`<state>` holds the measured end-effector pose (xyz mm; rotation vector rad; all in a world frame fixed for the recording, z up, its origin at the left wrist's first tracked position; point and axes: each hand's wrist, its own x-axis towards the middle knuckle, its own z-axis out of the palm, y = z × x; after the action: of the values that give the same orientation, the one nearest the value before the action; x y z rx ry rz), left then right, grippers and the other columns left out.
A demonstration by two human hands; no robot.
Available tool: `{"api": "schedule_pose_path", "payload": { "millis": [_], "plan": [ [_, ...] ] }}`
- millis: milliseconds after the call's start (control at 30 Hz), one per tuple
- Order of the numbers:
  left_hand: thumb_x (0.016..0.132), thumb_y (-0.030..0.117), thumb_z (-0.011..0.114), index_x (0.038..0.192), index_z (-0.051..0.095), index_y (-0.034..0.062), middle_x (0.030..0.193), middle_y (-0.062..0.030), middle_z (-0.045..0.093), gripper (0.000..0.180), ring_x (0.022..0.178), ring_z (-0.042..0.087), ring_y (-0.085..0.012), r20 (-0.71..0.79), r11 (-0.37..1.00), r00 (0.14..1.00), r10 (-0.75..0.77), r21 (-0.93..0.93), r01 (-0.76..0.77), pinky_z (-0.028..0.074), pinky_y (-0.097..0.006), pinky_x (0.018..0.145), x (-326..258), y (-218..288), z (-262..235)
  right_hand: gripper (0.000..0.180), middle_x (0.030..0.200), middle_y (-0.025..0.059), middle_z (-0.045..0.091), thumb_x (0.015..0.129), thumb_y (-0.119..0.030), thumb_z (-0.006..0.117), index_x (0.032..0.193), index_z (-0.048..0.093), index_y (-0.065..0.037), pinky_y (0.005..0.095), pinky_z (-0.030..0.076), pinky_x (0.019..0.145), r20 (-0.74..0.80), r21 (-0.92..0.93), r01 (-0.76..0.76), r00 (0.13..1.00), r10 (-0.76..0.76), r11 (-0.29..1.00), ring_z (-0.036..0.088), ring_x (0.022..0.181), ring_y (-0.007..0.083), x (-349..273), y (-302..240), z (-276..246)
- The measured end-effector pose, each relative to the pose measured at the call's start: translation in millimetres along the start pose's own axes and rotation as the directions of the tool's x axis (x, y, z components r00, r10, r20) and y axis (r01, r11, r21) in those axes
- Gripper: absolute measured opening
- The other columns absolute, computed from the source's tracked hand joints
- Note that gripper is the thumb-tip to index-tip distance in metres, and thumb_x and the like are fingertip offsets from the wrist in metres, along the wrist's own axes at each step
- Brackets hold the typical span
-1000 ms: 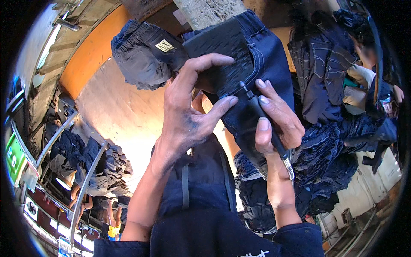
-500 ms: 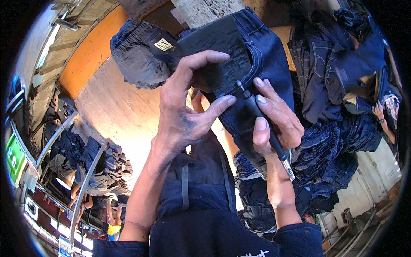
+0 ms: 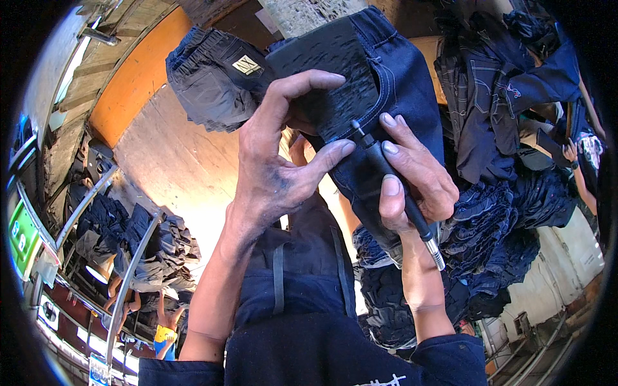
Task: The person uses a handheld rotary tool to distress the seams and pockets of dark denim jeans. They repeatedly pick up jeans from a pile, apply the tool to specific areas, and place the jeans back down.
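In my right hand (image 3: 418,177) is a slim black pen-shaped rotary tool (image 3: 378,157), with a springy metal end at its rear and a small thin tip. The tip meets the curved, stitched pocket edge of a dark blue denim garment (image 3: 412,83) with an elastic waist. A worn black flat plate (image 3: 328,58) lies against that pocket edge; whether it sits inside the pocket I cannot tell. My left hand (image 3: 277,141) grips the garment and plate from the left, thumb at the pocket's lower edge and index finger across the plate. Its other fingers are mostly hidden.
A folded dark garment (image 3: 222,80) with a pale label lies at the far left, on a wooden surface (image 3: 174,154). Heaped dark denim (image 3: 483,219) is piled at the right, near another person's hand (image 3: 570,151). More dark clothes (image 3: 161,244) lie beyond a metal rail (image 3: 132,270).
The tool tip has shifted slightly left along the pocket edge. Both hands keep nearly the same places. At the far right, a dark garment that was blurred has moved and now shows clearly.
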<state>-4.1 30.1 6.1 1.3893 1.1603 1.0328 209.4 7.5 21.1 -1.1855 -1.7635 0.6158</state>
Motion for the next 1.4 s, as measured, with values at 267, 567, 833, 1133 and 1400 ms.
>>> {"api": "schedule_pose_path", "payload": {
  "millis": [267,567,833,1133,1400],
  "plan": [
    [0.078,0.001,0.095,0.145,0.055,0.0017,0.136,-0.0096,0.066,0.077,0.114,0.071,-0.0163,-0.003,1.0,1.0,-0.006,-0.002,0.006,0.06,-0.032,0.099,1.0,1.6,-0.6,0.026,0.096,0.0253,0.08,0.091,-0.012,0.067,0.106,0.077,0.007,0.0574,0.061,0.102,-0.031,-0.001,-0.009,0.999,0.009,1.0,0.08,0.107,0.0434,-0.3,-0.1,2.0],
    [0.079,0.002,0.094,0.14,0.06,0.0046,0.132,-0.0094,0.07,0.07,0.11,0.074,-0.0176,-0.052,1.0,0.999,0.003,-0.022,-0.004,0.063,-0.032,0.094,1.4,1.5,2.5,0.027,0.098,0.0255,0.08,0.091,-0.012,0.067,0.109,0.076,0.007,0.0566,0.061,0.102,-0.037,-0.006,-0.021,0.999,0.021,1.0,0.079,0.108,0.0434,-1.4,-0.5,1.3],
    [0.078,0.002,0.093,0.139,0.062,0.0053,0.127,-0.0093,0.072,0.068,0.106,0.076,-0.017,-0.084,0.999,0.996,0.02,-0.037,-0.023,0.064,-0.031,0.089,2.4,-1.0,4.6,0.027,0.099,0.0269,0.08,0.091,-0.012,0.068,0.108,0.076,0.007,0.056,0.062,0.101,-0.019,-0.02,0.001,1.0,-0.002,1.0,0.08,0.107,0.0433,-2.2,1.3,1.6],
    [0.078,0.005,0.096,0.135,0.063,0.005,0.121,-0.0073,0.071,0.066,0.099,0.074,-0.0136,-0.131,0.996,0.988,-0.076,-0.064,0.068,0.061,-0.028,0.084,2.8,11.4,9.2,0.031,0.129,0.0343,0.073,0.105,-0.019,0.065,0.123,0.071,0.005,0.0538,0.051,0.116,-0.076,0.205,-0.218,0.968,0.238,0.954,0.071,0.127,0.0427,4.0,0.8,-13.7],
    [0.08,0.002,0.095,0.134,0.062,0.0033,0.123,-0.0076,0.071,0.063,0.104,0.075,-0.0153,-0.111,0.997,0.991,-0.068,-0.056,0.062,0.06,-0.03,0.091,2.8,10.4,7.6,0.023,0.114,0.0317,0.078,0.094,-0.009,0.066,0.111,0.074,0.005,0.0519,0.061,0.103,-0.07,0.07,-0.084,0.994,0.089,0.994,0.078,0.113,0.0433,5.1,7.5,-8.9]
  ]
}}
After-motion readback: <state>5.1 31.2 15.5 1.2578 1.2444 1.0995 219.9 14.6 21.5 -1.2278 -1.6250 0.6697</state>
